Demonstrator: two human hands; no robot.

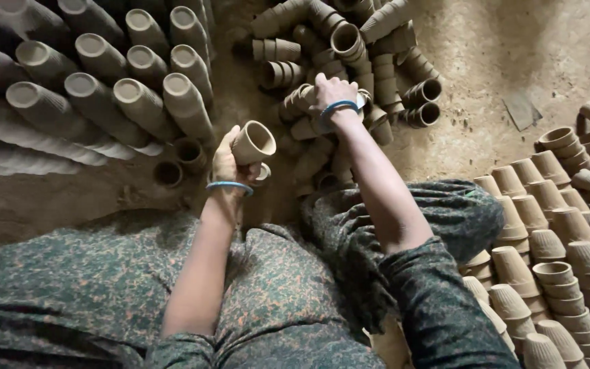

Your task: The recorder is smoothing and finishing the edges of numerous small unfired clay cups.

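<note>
The left hand [230,160] is clenched around a single unfired clay cup [253,142], mouth tilted up and away from the body, lifted clear of the dirt floor [486,48]. Beyond and to the right of that grip, the right hand [332,96] presses into the loose heap of clay cups [349,48]; its fingers curl over one, though whether it is truly grasped I cannot tell. To the left of the held cup lie long nested stacks [104,96]. This looks like the gathering step: the next move calls for nesting cups squarely, gently, since raw clay rims chip.
</note>
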